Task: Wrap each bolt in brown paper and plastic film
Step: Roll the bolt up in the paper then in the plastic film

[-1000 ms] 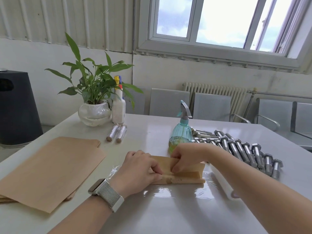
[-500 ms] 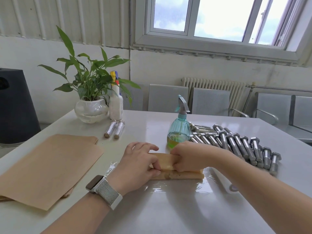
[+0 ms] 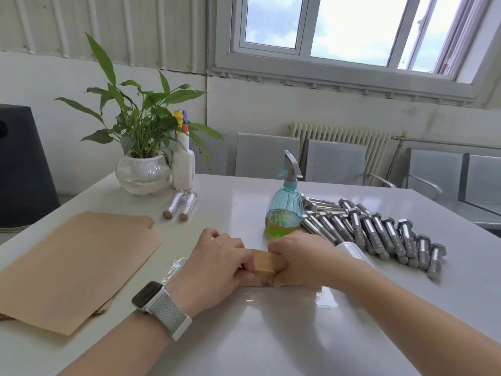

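On the glossy white bench (image 3: 244,335) under a window (image 3: 352,25), the left hand (image 3: 217,267) and right hand (image 3: 301,261) gripped a brown paper roll (image 3: 267,263).

Plain office or waiting room, row of metal chairs (image 3: 336,161), radiator (image 3: 341,137), white table (image 3: 271,335), potted plant (image 3: 141,147)
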